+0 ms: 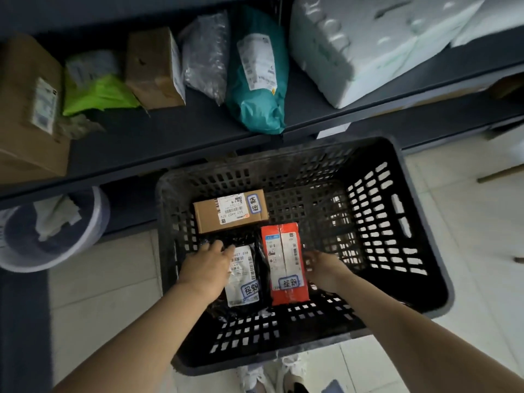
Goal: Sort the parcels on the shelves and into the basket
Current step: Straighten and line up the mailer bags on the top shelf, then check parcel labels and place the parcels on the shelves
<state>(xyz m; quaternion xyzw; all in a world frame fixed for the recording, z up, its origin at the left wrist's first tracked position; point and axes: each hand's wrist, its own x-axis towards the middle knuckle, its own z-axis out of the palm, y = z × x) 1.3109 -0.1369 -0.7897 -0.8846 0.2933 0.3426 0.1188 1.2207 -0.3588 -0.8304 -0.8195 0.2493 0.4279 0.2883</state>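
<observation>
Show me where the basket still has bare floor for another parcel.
Bare: right half of the basket, from red parcel and brown box to its wall. Crowded: the left, with black bag and left hand; right hand beside red parcel.

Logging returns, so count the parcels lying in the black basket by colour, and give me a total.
Brown cardboard box: 1
Black bag: 1
Red parcel: 1
Total: 3
</observation>
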